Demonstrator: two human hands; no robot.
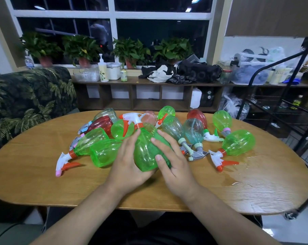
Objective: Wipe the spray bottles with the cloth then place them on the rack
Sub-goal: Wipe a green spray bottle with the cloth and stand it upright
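Observation:
A clear green spray bottle with a white and orange trigger head is held over the middle of the wooden table, head pointing away from me. My left hand grips its base and left side. My right hand holds a green cloth against the bottle's right side, thumb on the front. Most of the cloth is hidden under my fingers. Several more green, red and pale blue spray bottles lie on their sides around it. A black wire rack stands to the right of the table.
Wet patches shine on the table's right part. A patterned sofa sits on the left. A low shelf unit with plants, bottles and bags runs under the window behind the table.

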